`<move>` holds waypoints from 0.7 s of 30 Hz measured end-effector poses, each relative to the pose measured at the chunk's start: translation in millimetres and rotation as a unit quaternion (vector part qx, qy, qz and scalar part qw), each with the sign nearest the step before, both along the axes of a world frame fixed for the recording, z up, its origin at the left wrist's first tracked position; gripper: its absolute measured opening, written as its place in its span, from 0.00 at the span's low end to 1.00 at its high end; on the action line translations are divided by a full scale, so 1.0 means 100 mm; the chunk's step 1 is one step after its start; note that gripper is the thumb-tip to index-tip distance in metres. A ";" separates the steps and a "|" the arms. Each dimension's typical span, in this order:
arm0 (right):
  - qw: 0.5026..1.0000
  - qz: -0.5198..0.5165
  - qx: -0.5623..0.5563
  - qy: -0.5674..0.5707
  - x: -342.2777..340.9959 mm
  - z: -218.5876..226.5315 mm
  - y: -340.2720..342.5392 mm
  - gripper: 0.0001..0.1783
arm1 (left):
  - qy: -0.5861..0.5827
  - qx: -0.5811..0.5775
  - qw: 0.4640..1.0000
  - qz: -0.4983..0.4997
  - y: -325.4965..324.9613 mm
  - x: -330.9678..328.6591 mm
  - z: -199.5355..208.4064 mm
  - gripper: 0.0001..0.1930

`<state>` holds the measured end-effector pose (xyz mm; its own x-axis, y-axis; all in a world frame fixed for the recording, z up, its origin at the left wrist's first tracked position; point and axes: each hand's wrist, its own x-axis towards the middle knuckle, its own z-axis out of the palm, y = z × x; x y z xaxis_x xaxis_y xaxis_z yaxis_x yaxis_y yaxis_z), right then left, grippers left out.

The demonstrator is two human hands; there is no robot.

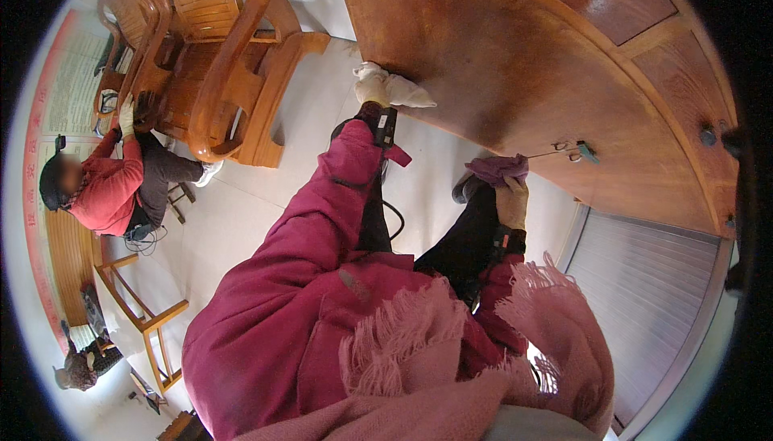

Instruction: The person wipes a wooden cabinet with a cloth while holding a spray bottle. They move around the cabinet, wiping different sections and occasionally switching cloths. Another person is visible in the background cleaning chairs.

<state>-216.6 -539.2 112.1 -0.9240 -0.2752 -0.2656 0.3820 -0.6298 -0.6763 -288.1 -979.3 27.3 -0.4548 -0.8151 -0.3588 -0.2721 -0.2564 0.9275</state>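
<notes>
Filling the upper right, the reddish wooden door (515,47) runs out of frame at its top and right edges. The pink fringed scarf (451,344) hides the wearer's torso. Left hand (372,87), gloved, presses a white cloth (403,91) flat on the door's lower edge; finger spread unclear. Right hand (511,199) is closed around a bunched purple cloth (498,169), just beside the door. A keyring (573,150) hangs there; detail unreadable.
</notes>
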 end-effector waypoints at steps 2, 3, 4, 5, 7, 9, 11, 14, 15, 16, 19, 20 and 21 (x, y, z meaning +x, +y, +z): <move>1.000 0.003 0.004 -0.009 -0.03 -0.03 -0.01 0.24 | 0.052 0.096 0.989 0.096 0.15 -0.04 0.42 0.18; 1.000 0.003 0.014 -0.015 -0.03 -0.05 -0.01 0.23 | 0.074 0.104 0.985 0.116 0.26 -0.04 0.68 0.19; 0.999 -0.003 0.011 -0.043 -0.04 -0.07 0.00 0.22 | 0.102 0.103 0.980 0.135 0.35 -0.03 0.97 0.20; 1.000 0.008 0.017 -0.018 -0.05 -0.09 0.00 0.21 | 0.136 0.102 0.974 0.146 0.42 0.01 1.26 0.22; 0.999 -0.002 0.018 -0.043 -0.07 -0.16 0.02 0.19 | 0.252 0.058 0.959 0.114 0.57 0.11 1.79 0.21; 1.000 0.019 0.004 0.002 -0.08 -0.23 0.03 0.19 | 0.323 0.005 0.941 0.096 0.62 0.14 2.29 0.18; 1.000 -0.004 0.000 -0.009 -0.07 -0.29 0.05 0.18 | 0.354 -0.058 0.929 0.085 0.67 0.19 2.73 0.19; 0.981 0.014 0.177 0.073 -0.07 -0.33 0.08 0.17 | 0.406 -0.148 0.901 0.044 0.65 0.19 3.36 0.24; 0.983 0.005 0.172 0.071 -0.07 -0.33 0.08 0.18 | 0.406 -0.221 0.886 0.039 0.63 0.19 3.57 0.26; 0.985 0.009 0.143 0.095 -0.07 -0.34 0.08 0.17 | 0.391 -0.272 0.879 0.034 0.65 0.19 3.75 0.28; 0.999 0.007 -0.046 0.017 -0.07 -0.35 0.10 0.15 | 0.327 -0.436 0.837 0.042 0.82 0.23 4.11 0.32; 0.999 -0.005 -0.019 0.027 -0.07 -0.37 0.11 0.15 | 0.259 -0.518 0.813 0.053 0.86 0.22 4.21 0.32; 0.999 -0.011 -0.013 0.031 -0.07 -0.40 0.12 0.15 | 0.250 -0.527 0.811 0.051 0.92 0.20 4.30 0.34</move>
